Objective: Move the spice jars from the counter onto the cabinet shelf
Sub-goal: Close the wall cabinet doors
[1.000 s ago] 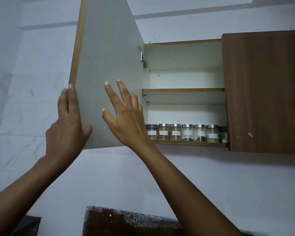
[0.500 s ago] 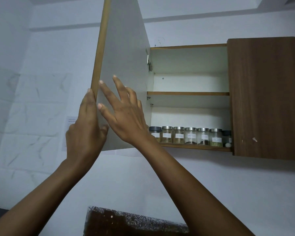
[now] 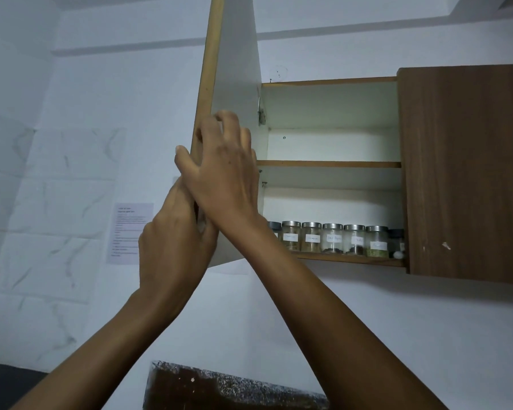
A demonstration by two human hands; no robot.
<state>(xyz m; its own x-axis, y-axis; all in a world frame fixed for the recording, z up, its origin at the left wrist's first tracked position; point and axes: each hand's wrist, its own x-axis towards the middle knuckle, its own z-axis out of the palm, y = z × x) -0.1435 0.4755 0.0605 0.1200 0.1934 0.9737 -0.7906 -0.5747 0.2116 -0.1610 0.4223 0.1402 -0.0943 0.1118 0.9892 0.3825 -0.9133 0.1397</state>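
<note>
At far left hangs a printed sheet [image 3: 131, 232], its text unreadable. Beside it the left hand [image 3: 172, 241] lies on the open cabinet door [image 3: 237, 69], its grip impossible to tell under the crossing right hand [image 3: 222, 179], whose grip holds the door's edge, thumb outside, fingers curled inside. Past that wrist, which partly covers the leftmost one, the spice jars [image 3: 332, 241] stand in a row on the lower shelf [image 3: 350, 258], a closed brown door [image 3: 468, 173] hiding the row's right end.

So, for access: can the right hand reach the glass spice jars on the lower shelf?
Probably yes: the grey cabinet door stands open, with nothing between the right hand and the glass spice jars.
</note>
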